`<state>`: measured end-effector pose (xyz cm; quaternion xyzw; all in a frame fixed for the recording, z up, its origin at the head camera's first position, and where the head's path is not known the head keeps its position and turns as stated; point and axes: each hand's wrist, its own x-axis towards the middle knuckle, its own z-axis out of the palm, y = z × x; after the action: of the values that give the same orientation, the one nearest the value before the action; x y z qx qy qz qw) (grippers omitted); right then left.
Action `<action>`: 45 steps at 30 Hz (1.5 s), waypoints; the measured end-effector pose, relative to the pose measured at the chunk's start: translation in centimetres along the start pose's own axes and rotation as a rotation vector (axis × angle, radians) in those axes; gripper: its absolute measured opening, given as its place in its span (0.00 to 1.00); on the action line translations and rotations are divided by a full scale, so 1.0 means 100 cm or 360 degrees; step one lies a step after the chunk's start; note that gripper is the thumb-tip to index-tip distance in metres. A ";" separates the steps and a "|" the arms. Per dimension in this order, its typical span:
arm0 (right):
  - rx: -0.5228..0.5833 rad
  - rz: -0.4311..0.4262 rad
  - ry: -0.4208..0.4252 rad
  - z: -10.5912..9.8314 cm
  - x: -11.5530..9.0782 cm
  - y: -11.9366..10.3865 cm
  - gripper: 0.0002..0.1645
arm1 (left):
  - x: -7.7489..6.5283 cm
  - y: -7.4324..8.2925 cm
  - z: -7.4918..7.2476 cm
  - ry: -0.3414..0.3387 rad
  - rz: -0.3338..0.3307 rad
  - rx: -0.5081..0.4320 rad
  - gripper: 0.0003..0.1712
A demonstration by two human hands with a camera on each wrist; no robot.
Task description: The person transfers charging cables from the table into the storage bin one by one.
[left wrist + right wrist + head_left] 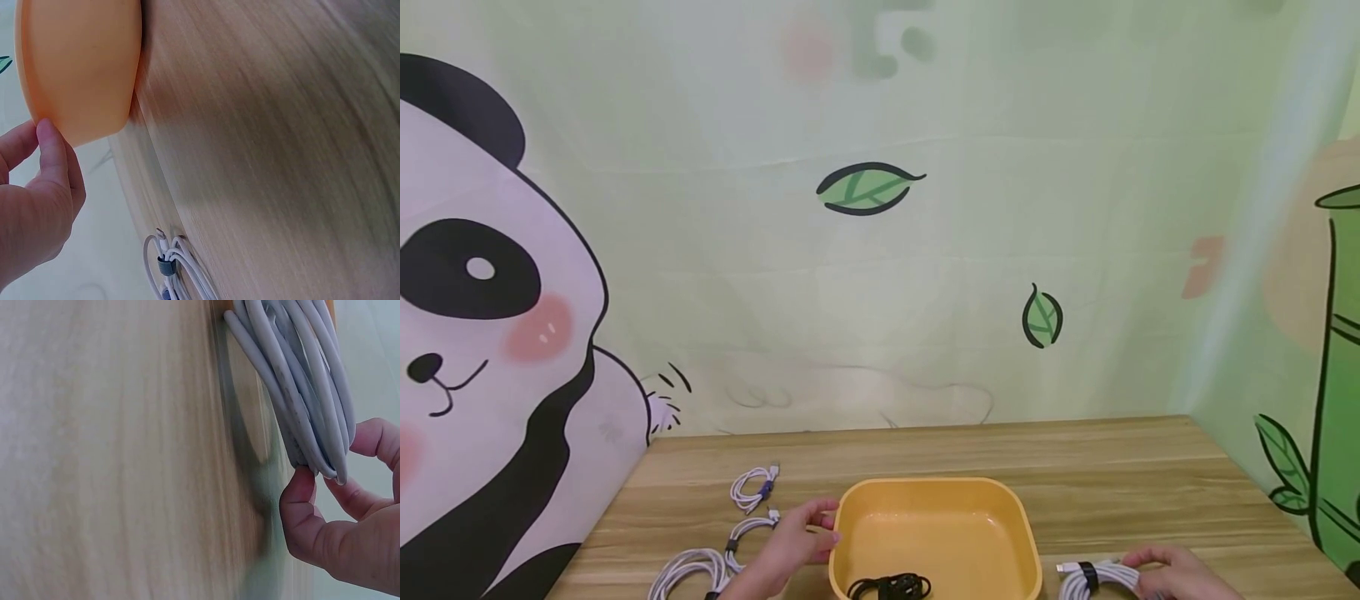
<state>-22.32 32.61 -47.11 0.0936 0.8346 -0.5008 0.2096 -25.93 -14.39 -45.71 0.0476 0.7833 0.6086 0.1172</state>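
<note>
A yellow plastic bin (936, 537) stands on the wooden table, with a coiled black cable (891, 587) inside. My left hand (801, 537) is at its left side; in the left wrist view the thumb and fingers pinch the bin's rim (81, 69). To the right of the bin is a coiled white cable (1084, 579) bound with a black strap. My right hand (1176, 573) holds this coil by its right end. Close up in the right wrist view, thumb and fingers grip the cable's loops (300, 381); its strap is out of that view.
Left of the bin lie more white cable coils: a small one (748, 490) with a blue tie, one with a dark strap (731, 546), and a larger coil (688, 568) near the front. A printed cloth backdrop (925, 292) rises behind the table's back edge.
</note>
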 end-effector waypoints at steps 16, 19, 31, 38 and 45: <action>-0.0027 -0.0053 -0.0016 -0.003 0.002 0.001 0.23 | -0.001 0.000 0.000 -0.0004 -0.0010 -0.0017 0.27; -0.0045 -0.0071 -0.0026 -0.005 0.002 0.000 0.23 | -0.001 0.000 -0.001 -0.0007 -0.0013 -0.0019 0.27; 0.0018 -0.0087 -0.0009 -0.006 -0.001 -0.003 0.24 | -0.001 -0.001 -0.001 -0.0016 -0.0012 -0.0031 0.27; 0.0066 -0.0102 -0.0021 -0.007 -0.001 -0.006 0.25 | 0.000 -0.003 -0.001 -0.0010 0.0006 -0.0047 0.27; 0.0056 -0.0147 0.0004 -0.008 0.000 -0.008 0.25 | 0.000 -0.001 0.000 -0.0024 0.0000 -0.0046 0.27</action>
<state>-22.83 32.95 -46.12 0.0593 0.8294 -0.5243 0.1837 -25.96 -14.41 -45.85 0.0505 0.7736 0.6194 0.1238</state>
